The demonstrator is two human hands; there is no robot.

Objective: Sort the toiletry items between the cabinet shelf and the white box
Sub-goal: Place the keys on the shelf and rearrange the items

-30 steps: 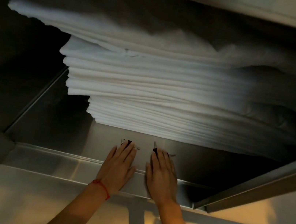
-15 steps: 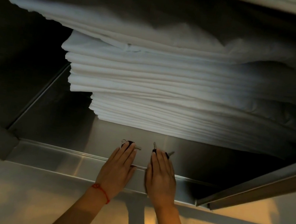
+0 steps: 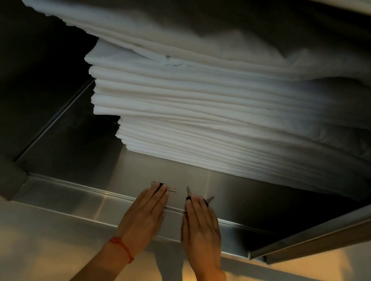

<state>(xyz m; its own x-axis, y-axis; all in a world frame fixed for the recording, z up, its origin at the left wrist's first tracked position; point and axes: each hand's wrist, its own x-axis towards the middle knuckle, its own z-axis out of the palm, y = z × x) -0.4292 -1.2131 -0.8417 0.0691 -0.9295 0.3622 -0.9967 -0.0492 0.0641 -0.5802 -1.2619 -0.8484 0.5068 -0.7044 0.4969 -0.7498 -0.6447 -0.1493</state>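
I find nothing to read here. The tall stack of folded white linen point(image 3: 242, 124) shows no tag or print that I can make out, the brushed steel cabinet shelf point(image 3: 151, 171) carries no label or number, and the small dark-handled metal items point(image 3: 197, 196) under my fingers point(image 3: 159, 194) are too small and too covered to show any brand. The thin red string bracelet point(image 3: 121, 247) on my wrist is plain.

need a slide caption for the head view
Left hand and right hand flat over small dark-handled items on steel cabinet shelf, below folded white linens.
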